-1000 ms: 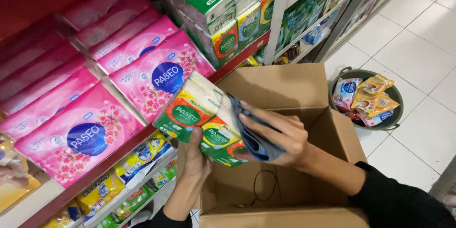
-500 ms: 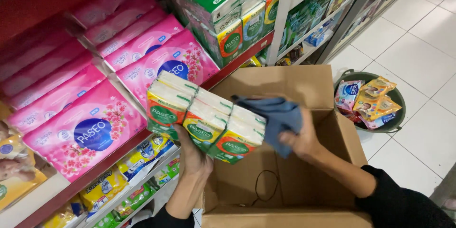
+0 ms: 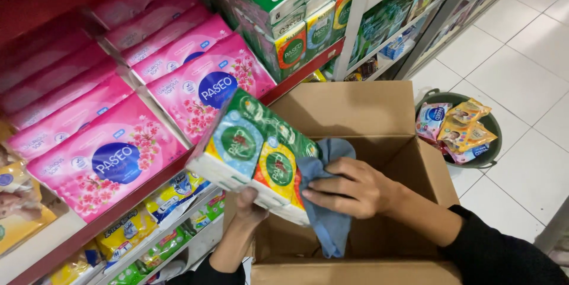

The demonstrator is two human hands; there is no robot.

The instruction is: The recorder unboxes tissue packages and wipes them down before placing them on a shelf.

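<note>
Since half a second ago the green tissue multipack (image 3: 255, 148) has tipped over, its printed green, yellow and orange face now turned up towards the camera where its end panels showed before; the blue cloth (image 3: 323, 202) has slid from the pack's upper right corner down to its lower right edge. Right hand (image 3: 349, 190) lies flat with fingers spread, its grip closed on the cloth and pressing it against the pack's side, the cloth's tail hanging down into the open cardboard box (image 3: 367, 113); left hand (image 3: 249, 202) comes up from below, its grip closed around the pack's underside, thumb at the lower edge, the other fingers hidden behind the pack. So the multipack is held in the air, tilted, above the box's left rim and just in front of the shelf edge; half a second back it sat a little lower and more level. Left of the hands, pink tissue packs (image 3: 118, 154) lie stacked on the red shelf (image 3: 302, 74), with more green multipacks (image 3: 284, 30) beyond them; smaller yellow and green packets (image 3: 154, 231) fill the shelf below. Right of the box, a round dark basket (image 3: 492, 137) of sachets stands on the white tiled floor (image 3: 521, 65), in the same spot as before.
</note>
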